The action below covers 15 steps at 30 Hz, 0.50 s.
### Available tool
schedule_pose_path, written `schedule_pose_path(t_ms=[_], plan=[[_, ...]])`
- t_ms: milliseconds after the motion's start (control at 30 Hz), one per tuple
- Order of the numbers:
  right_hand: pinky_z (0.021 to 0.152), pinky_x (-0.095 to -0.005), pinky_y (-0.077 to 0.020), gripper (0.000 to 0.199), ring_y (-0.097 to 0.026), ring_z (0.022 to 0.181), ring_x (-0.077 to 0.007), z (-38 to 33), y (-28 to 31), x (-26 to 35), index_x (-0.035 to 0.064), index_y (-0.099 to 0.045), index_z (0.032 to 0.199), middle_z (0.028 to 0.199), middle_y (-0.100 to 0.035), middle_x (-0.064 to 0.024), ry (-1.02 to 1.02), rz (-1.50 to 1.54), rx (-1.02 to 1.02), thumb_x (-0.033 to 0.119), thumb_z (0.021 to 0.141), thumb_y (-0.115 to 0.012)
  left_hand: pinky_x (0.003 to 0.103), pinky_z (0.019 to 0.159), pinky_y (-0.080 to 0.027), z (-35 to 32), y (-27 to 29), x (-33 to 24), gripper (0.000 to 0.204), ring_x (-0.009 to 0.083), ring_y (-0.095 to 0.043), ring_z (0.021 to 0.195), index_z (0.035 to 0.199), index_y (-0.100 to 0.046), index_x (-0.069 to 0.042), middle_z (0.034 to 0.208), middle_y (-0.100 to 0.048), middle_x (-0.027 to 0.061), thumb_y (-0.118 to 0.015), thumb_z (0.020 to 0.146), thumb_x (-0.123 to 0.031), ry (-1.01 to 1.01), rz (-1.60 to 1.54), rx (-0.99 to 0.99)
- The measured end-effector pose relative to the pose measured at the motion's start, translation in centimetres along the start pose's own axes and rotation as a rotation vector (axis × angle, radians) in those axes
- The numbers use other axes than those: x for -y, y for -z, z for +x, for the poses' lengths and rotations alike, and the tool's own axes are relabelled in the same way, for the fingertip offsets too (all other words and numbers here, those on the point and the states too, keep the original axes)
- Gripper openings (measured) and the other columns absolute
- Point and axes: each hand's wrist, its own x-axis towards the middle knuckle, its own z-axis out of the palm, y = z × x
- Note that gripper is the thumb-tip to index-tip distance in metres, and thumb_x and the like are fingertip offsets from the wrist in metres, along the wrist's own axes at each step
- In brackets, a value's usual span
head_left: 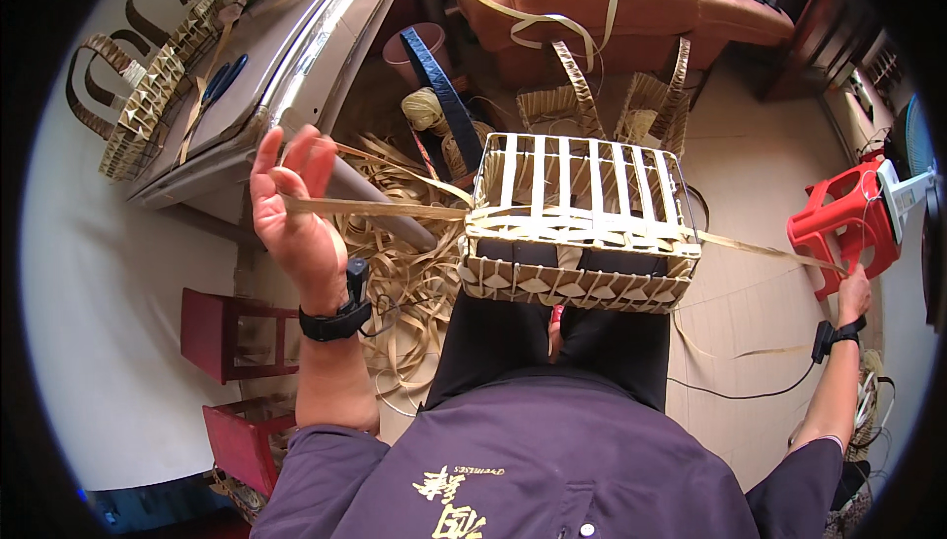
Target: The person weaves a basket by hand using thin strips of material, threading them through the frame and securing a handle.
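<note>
A half-woven basket (582,287) of pale flat strips on a thin frame rests across my thighs, its open lattice facing up. To the left of it my left hand (296,209) is raised, gripping a tan strip (395,208) near the thumb while its upper fingers are lifted. That strip stretches nearly level to the basket's left side. Far out to the right, my right hand (853,294) is closed on the end of another length of strip (755,246), pulled out from the basket's right side. A second strip (404,169) slants from behind my left hand to the basket.
Loose strips (400,312) lie heaped on the floor at left, beside a table (316,56) bearing scissors (225,77) and woven baskets (148,105). Two more baskets (547,105) stand ahead, before a brown sofa (631,11). A red stool (829,214) stands right, near my right hand.
</note>
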Motion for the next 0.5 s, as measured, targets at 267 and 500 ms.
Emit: schedule_pose_path(t_ms=[267, 500], plan=[[0.109, -0.0414, -0.0503, 0.04, -0.066, 0.125, -0.0236, -7.4, 3.1, 19.5, 0.0052, -0.066, 0.13, 0.129, -0.072, -0.0098, 0.548, 0.893, 0.648, 0.011, 0.092, -0.075, 0.058, 0.127, -0.024, 1.2, -0.6, -1.6, 0.132, 0.0415, -0.03, 0.155, 0.168, -0.005, -0.009, 0.169, -0.026, 0.0264, -0.093, 0.079, -0.049, -0.922, 0.896, 0.024], [0.086, -0.0278, -0.0539, 0.021, -0.065, 0.091, -0.0103, -11.0, 3.8, 26.0, -0.0005, -0.069, 0.111, 0.099, -0.071, -0.0011, 0.643, 1.314, 1.13, 0.015, 0.098, -0.073, 0.066, 0.119, -0.038, 2.0, 2.2, -2.3, 0.119, 0.0447, -0.045, 0.147, 0.169, -0.002, -0.013, 0.16, -0.04, 0.0291, -0.078, 0.089, -0.058, 0.583, -0.588, 0.052]])
